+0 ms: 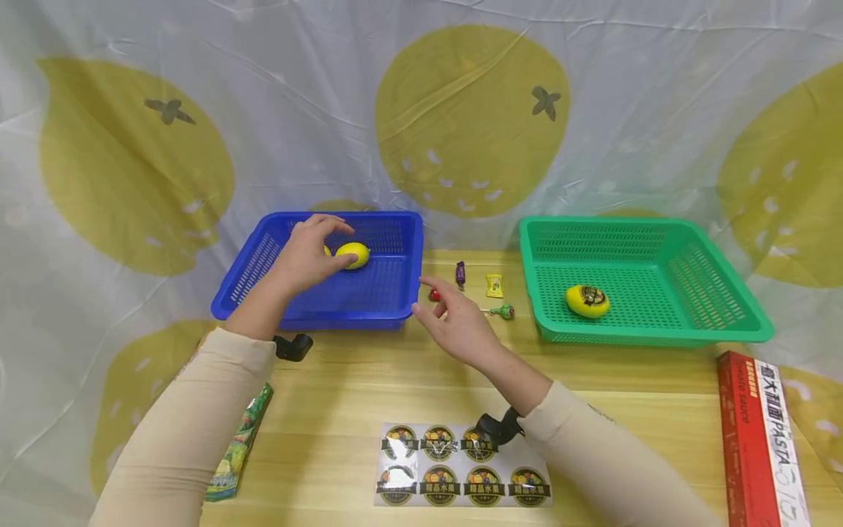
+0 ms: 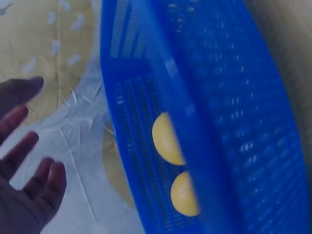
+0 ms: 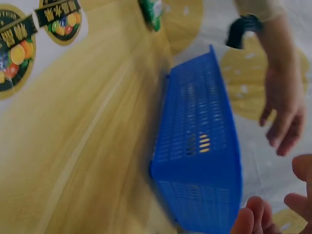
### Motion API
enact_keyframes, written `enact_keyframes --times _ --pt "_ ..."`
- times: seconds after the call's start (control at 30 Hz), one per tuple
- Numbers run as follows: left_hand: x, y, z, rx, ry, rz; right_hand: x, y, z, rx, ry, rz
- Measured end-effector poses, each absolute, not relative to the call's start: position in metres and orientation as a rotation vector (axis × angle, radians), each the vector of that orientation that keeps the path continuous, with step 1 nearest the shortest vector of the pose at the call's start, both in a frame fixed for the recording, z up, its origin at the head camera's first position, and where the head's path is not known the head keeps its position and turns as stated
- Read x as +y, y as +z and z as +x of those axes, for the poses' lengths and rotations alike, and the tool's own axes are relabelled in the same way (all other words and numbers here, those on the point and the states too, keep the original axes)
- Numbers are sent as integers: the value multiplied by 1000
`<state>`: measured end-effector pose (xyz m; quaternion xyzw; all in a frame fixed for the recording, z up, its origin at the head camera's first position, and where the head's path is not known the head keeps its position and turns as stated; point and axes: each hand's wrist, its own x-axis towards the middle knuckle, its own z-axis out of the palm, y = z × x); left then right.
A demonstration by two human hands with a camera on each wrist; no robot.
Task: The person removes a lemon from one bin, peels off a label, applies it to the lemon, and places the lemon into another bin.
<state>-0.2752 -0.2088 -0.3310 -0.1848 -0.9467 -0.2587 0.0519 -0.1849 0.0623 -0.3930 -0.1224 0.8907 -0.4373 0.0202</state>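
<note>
Over the blue basket [image 1: 349,296] my left hand [image 1: 308,256] hovers with thumb and fingers spread and nothing between them. Two yellow lemons [image 2: 168,139] lie inside that basket; in the head view one lemon [image 1: 353,255] shows beside my left thumb, the other mostly behind the hand. My right hand [image 1: 457,322] is at the basket's right edge, fingers loosely bent and holding nothing. A third lemon [image 1: 579,301], bearing a dark round sticker, sits in the green basket [image 1: 648,333] to the right.
Between the baskets lie a purple-wrapped candy [image 1: 460,274], a yellow-wrapped candy [image 1: 494,285], a green lollipop [image 1: 506,312] and a red one [image 1: 435,295]. A sticker sheet [image 1: 461,498] lies in front, a green packet [image 1: 238,446] at left, a red pasta box [image 1: 751,439] at right.
</note>
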Motion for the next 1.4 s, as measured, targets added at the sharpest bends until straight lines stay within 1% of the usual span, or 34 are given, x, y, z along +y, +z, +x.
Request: enact_keyframes --times 0.13,0.27,0.43,0.63,0.77,1.0,1.17,1.4 --pt "-210 -323 -304 -2952 -829 -664 47 -399 -206 2824 -1213 -372" --pt "-214 -323 -328 -3049 -924 -620 38 -411 -220 2855 -1100 -327" --pt "-213 -328 -349 -3074 -1138 -501 36 -422 -228 2783 -1174 -352" --pt "-210 -342 -360 -3058 -1245 -475 31 -432 -226 2747 -1204 -299" --pt "-212 -354 -367 -3102 -1208 -474 30 -436 -222 2750 -1178 -275" --pt "-217 -375 -368 -3265 -1010 -408 32 -437 -213 2720 -1199 -254" --pt "-221 -387 -368 -3272 -1002 -370 32 -436 -210 2690 -1220 -269" --pt "-226 -394 -369 -3308 -955 -325 33 -434 -209 2693 -1231 -279"
